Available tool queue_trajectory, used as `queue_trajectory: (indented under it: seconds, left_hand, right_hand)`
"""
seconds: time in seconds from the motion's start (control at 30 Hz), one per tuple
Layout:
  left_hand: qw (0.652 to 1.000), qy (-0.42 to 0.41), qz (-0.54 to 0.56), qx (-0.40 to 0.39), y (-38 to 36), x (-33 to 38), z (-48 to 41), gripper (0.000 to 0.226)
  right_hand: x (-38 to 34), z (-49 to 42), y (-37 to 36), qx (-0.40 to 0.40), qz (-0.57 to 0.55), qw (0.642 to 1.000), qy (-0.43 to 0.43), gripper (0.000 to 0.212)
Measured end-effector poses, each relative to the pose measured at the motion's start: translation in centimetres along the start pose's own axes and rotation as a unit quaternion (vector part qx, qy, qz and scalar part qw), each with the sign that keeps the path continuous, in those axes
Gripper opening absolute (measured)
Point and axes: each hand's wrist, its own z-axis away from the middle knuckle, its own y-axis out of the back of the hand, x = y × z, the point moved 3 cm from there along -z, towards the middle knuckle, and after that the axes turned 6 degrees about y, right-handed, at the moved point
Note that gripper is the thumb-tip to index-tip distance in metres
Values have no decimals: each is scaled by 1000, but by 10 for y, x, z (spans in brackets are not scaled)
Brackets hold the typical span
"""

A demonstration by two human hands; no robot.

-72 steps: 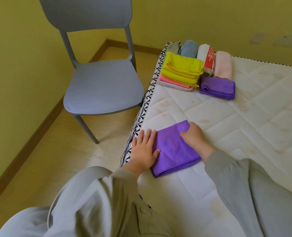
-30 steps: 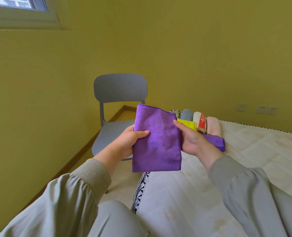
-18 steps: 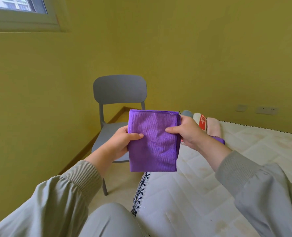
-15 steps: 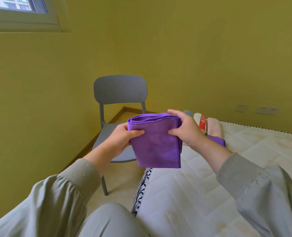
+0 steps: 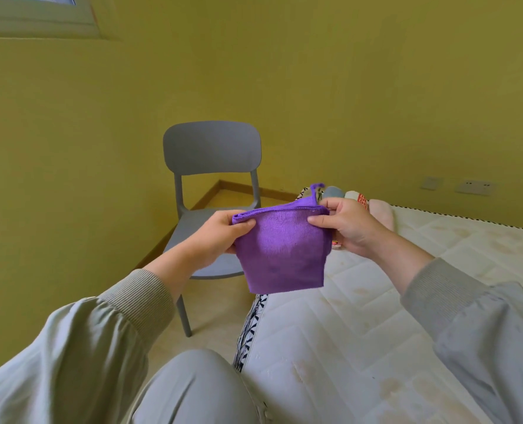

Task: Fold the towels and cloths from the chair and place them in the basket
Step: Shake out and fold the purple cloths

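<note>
Yellow-walled room, a grey chair (image 5: 211, 148) beside a bare mattress (image 5: 376, 332): a purple cloth (image 5: 281, 255) held up mid-fold.

Head view: the left hand (image 5: 214, 237) pinches the cloth's top left corner and the right hand (image 5: 346, 228) its top right, thumbs in front. It hangs in the air between them, over the mattress edge. The layered top edge runs level, left to right, and the free end points down; it looks nearly square. The fold probably goes best with the corners matched and the top edge taut. No basket is in view.
</note>
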Motion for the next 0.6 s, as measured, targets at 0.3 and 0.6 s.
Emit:
queue_trajectory:
  seconds: [0.3,0.6]
  left_hand:
    - [976,197,88,-26,-49,-77,-24,18]
    - [951,182,-240,73,-89,-194,-41,60]
  right_hand:
    - [68,12,32,35,217,971,-98,12]
    - [202,31,65,125,364,888,-251,46]
